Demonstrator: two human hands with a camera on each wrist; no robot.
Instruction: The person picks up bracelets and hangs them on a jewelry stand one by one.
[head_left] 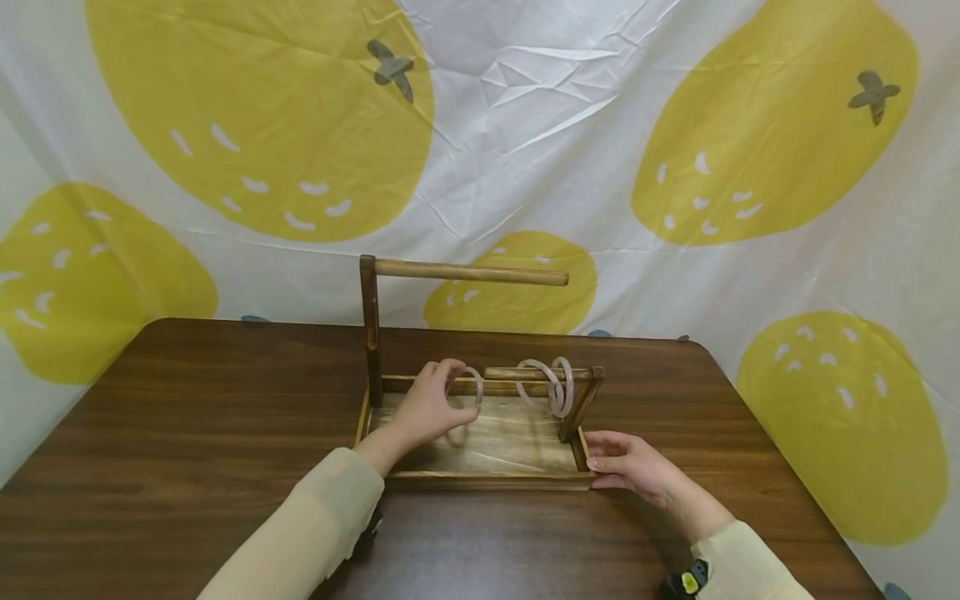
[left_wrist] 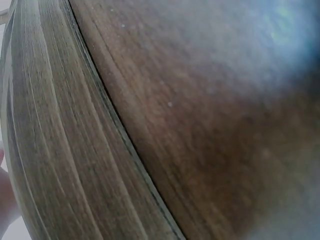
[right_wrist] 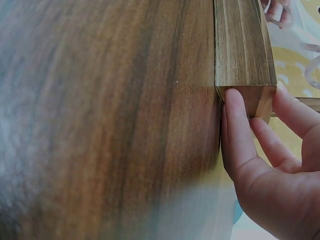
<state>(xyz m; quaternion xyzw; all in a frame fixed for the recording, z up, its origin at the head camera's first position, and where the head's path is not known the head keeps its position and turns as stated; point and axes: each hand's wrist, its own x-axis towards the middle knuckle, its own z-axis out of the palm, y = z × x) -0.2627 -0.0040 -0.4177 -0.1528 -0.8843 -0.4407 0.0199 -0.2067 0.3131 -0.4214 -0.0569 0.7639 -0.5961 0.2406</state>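
Observation:
My left hand (head_left: 426, 408) pinches a pale, translucent bangle (head_left: 480, 388) between thumb and fingers, above the tray of a wooden bangle stand (head_left: 487, 477). Several similar bangles (head_left: 568, 388) hang near the post end of the stand's lower bar (head_left: 501, 373), to the right of the held one. At the tray's right end, my right hand (head_left: 633, 468) grips the front corner, thumb at the rim and fingers along the outside. In the right wrist view its fingertips press the corner block. Only the tray's front wall (left_wrist: 60, 125) and the table fill most of the left wrist view.
A taller post (head_left: 371, 325) rises at the stand's left end, carrying a long upper bar (head_left: 472, 272) that points right. Everything stands on a dark wooden table (head_left: 187, 433). Behind it hangs a white cloth (head_left: 517, 158) printed with yellow fruit.

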